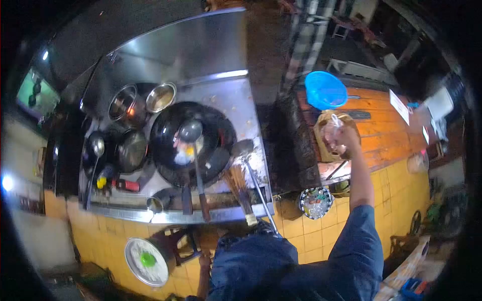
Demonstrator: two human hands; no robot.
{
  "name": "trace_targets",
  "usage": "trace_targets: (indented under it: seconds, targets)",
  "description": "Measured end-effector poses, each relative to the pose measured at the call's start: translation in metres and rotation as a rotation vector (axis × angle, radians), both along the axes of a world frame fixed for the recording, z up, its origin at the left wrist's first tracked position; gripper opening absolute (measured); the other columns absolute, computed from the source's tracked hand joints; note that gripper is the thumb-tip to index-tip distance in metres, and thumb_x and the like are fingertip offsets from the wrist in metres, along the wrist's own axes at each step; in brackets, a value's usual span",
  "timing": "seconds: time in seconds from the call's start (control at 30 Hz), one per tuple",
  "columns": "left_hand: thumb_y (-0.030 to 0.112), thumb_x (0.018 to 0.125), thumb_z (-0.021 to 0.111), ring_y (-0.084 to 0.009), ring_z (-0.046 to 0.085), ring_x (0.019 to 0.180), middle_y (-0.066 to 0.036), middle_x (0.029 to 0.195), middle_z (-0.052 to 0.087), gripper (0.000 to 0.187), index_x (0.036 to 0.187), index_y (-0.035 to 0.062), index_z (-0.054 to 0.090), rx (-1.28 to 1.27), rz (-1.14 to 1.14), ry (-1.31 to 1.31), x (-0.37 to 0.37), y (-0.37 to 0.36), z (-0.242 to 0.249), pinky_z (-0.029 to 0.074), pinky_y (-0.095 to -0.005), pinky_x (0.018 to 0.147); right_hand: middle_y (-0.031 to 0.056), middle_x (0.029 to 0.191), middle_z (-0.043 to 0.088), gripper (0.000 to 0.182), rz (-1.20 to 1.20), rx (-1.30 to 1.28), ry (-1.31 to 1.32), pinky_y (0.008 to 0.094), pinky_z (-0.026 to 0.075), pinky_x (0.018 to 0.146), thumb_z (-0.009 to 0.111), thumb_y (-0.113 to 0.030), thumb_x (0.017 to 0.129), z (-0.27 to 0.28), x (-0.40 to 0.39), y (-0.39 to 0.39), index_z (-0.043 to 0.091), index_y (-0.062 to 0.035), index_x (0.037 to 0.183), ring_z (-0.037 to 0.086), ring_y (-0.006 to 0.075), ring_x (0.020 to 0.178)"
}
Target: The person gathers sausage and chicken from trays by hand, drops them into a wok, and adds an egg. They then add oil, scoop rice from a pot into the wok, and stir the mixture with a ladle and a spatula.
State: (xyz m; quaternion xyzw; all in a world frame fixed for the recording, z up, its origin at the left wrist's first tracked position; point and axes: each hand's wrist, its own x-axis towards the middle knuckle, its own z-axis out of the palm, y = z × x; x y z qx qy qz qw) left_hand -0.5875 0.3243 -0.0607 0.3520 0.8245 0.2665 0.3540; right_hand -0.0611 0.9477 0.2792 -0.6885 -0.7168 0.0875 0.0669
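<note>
Over on the wooden counter, my right hand (346, 138) reaches down onto a clear plastic bag (335, 120) with a whitish gathered top, its blurred fingers closed around it. The bag sits in an open brown wrapper or basket (323, 145). My left hand (205, 258) hangs low beside my body, near a dark stool, with its fingers hidden in shadow. On the stove, a black wok (163, 135) holds a ladle (191, 131) over a cracked egg (189, 150) and pinkish pieces.
A blue plastic basket (325, 90) stands behind the brown wrapper. Metal pots (160, 98), a bamboo brush (238, 188) and a long-handled spatula (253, 175) crowd the stove. Below are a pot of white contents with a green bowl (147, 259) and a round container of small items (316, 201).
</note>
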Motion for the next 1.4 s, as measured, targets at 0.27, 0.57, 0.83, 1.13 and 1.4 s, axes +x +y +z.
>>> trace_targets:
  seconds: [0.27, 0.57, 0.83, 1.13, 1.4]
  targets:
    - [0.017, 0.083, 0.058, -0.0179, 0.06, 0.065, -0.009, 0.089, 0.059, 0.025, 0.105, 0.0082, 0.051, -0.122, 0.761, -0.758, 0.023, 0.022, 0.09, 0.047, -0.0281, 0.049, 0.0097, 0.088, 0.058, 0.032, -0.031, -0.472, 1.361, 0.0267, 0.044, 0.057, 0.044, -0.022, 0.083, 0.01, -0.117, -0.127, 0.049, -0.0087, 0.112, 0.054, 0.0154, 0.066]
    - [0.017, 0.084, 0.056, -0.0182, 0.059, 0.066, -0.01, 0.086, 0.06, 0.025, 0.106, 0.0062, 0.051, -0.14, 0.71, -0.637, 0.008, -0.021, 0.099, 0.047, -0.0278, 0.051, 0.0163, 0.095, 0.06, 0.028, 0.515, -0.52, 0.604, 0.0385, 0.046, 0.071, 0.047, -0.022, 0.086, -0.143, -0.373, -0.242, 0.053, -0.001, 0.103, 0.059, 0.0276, 0.079]
    - [0.019, 0.084, 0.053, -0.0217, 0.06, 0.075, -0.013, 0.094, 0.06, 0.031, 0.111, 0.003, 0.049, -0.038, 0.852, -0.633, -0.01, -0.093, 0.101, 0.048, -0.0321, 0.06, 0.0197, 0.099, 0.057, 0.032, 0.784, -0.565, 0.138, 0.044, 0.043, 0.083, 0.046, -0.023, 0.082, -0.219, -0.391, -0.254, 0.051, -0.0069, 0.109, 0.054, 0.0394, 0.09]
    - [0.023, 0.082, 0.059, -0.0221, 0.06, 0.071, -0.013, 0.086, 0.061, 0.031, 0.101, -0.0001, 0.055, -0.036, 1.004, -0.642, -0.007, -0.144, 0.068, 0.048, -0.0313, 0.057, 0.0223, 0.119, 0.044, 0.059, 0.756, -0.623, -0.129, 0.0378, 0.034, 0.098, 0.056, -0.038, 0.074, -0.193, -0.398, -0.242, 0.044, -0.0017, 0.119, 0.04, 0.034, 0.117]
    - [0.021, 0.081, 0.059, -0.0174, 0.058, 0.067, -0.008, 0.074, 0.062, 0.023, 0.087, -0.0004, 0.061, 0.09, 0.788, -0.284, -0.012, -0.123, -0.003, 0.047, -0.0281, 0.059, 0.0138, 0.08, 0.06, 0.019, 0.722, -0.345, 0.112, 0.0372, 0.047, 0.066, 0.053, -0.022, 0.081, -0.14, -0.402, -0.212, 0.056, -0.0045, 0.087, 0.06, 0.0305, 0.079]
